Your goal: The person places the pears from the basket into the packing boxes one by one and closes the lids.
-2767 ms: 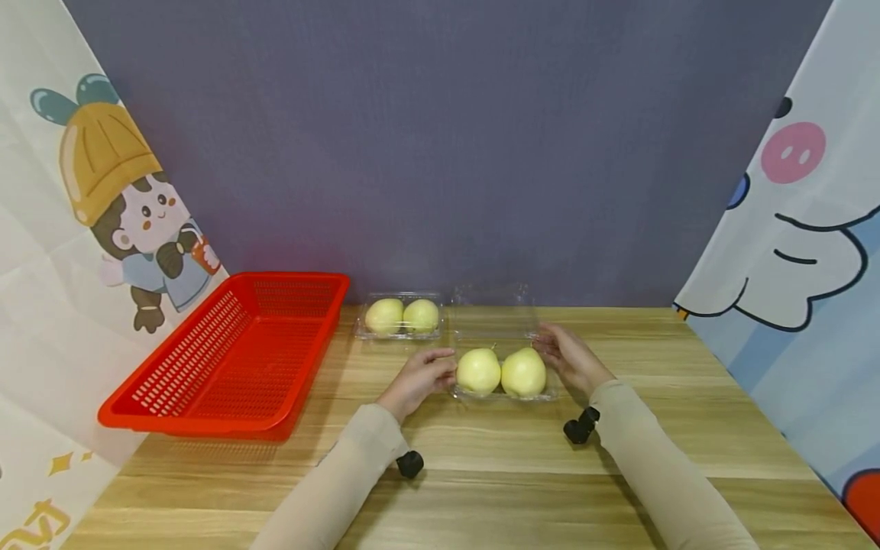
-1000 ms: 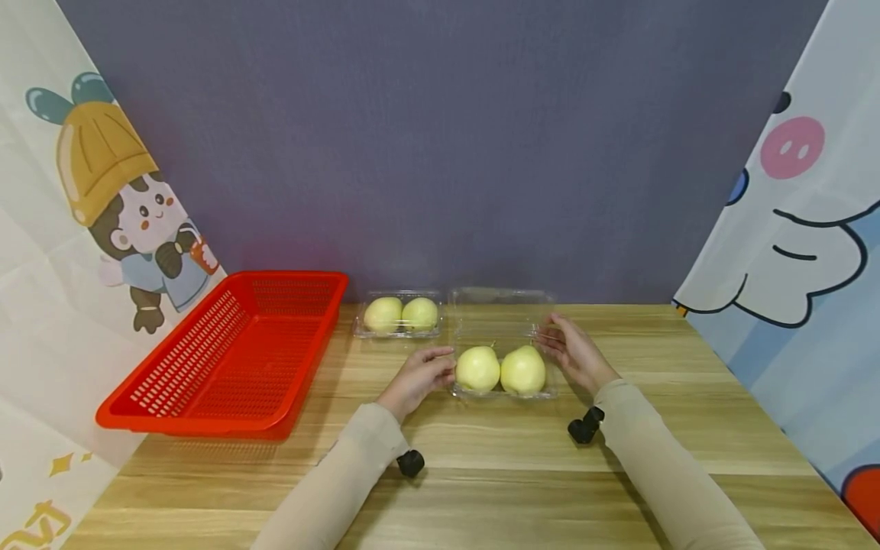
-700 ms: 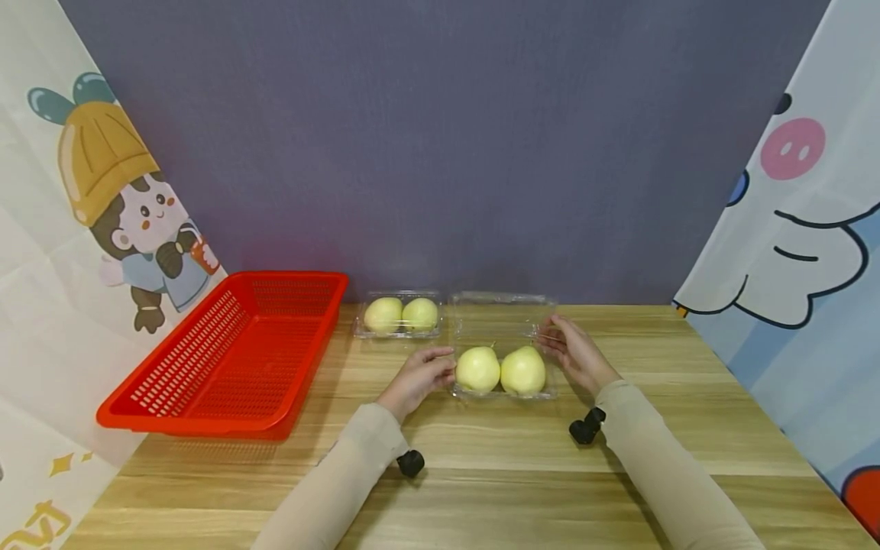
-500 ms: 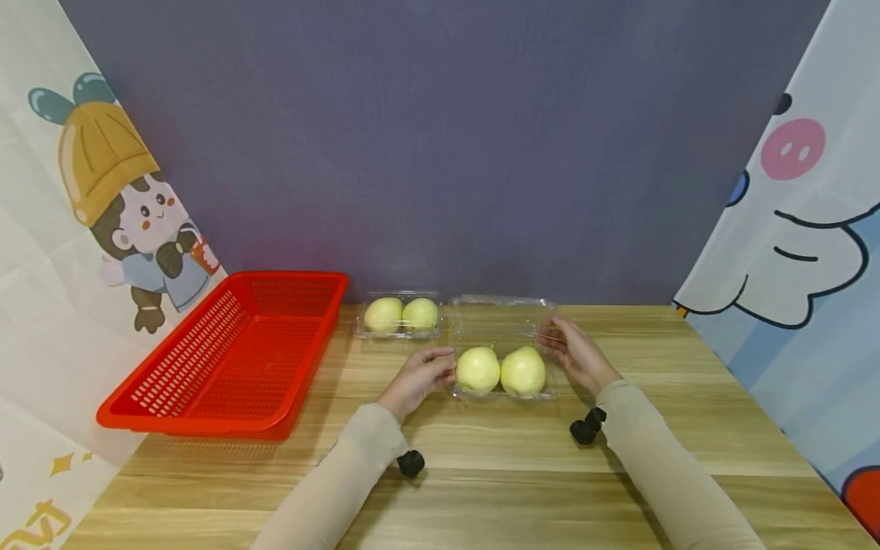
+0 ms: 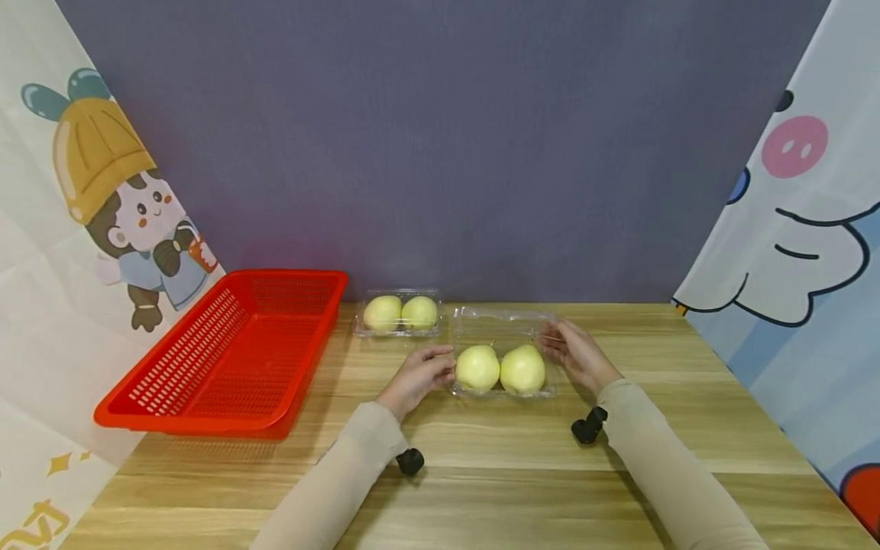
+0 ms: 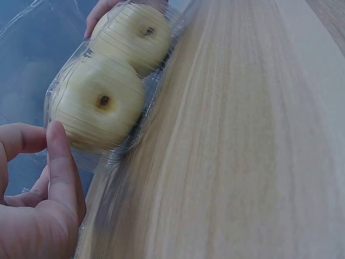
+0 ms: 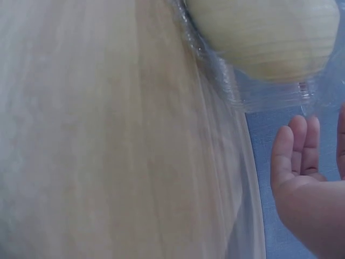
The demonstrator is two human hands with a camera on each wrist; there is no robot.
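An open clear plastic clamshell box (image 5: 505,393) stands on the wooden table with two round pale yellow pears (image 5: 477,368) in it. Its hinged lid (image 5: 504,325) is tilted back behind the fruit. At the box's left end, my left hand (image 5: 419,378) pinches the edge between thumb and index finger; the left wrist view shows both tips meeting at the plastic. On the other end, my right hand (image 5: 577,355) has its fingertips at the side of the box and lid. Those fingers look fairly straight in the right wrist view, with the thumb apart.
A second clear box (image 5: 397,333) with two similar pears stands behind and to the left. Farther left is a large red plastic basket (image 5: 289,416). A grey-blue panel (image 5: 440,153) rises along the table's back edge, and printed cloths hang at both sides.
The lid's top edge sits lower in the head view than a second ago. My right hand has shifted slightly right since the first frame. My left hand has stayed in place.
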